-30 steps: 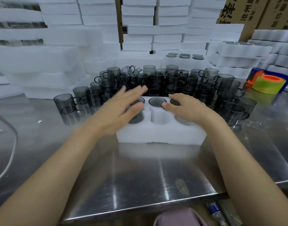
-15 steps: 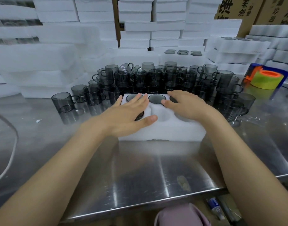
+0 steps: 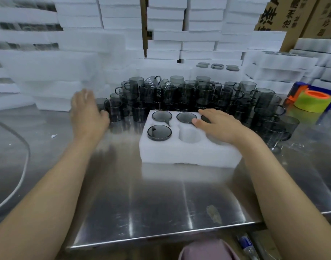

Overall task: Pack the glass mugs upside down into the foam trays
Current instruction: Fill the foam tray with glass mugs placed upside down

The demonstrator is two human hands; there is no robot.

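The foam tray is steadied at the middle of the tabletop by the right hand, fingers flat. The left hand, fingers spread and empty, is held beside the loose mugs, presumably for picking.

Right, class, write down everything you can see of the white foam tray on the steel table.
The foam tray is a thick white block, soft-looking, lying flat on the steel table before the loose mugs. Round pockets run in two rows. Upturned grey glass mugs fill the back-left, back-middle and front-left pockets; the front-middle pocket is empty. The right hand rests flat on its right end, largely covering the pockets there.
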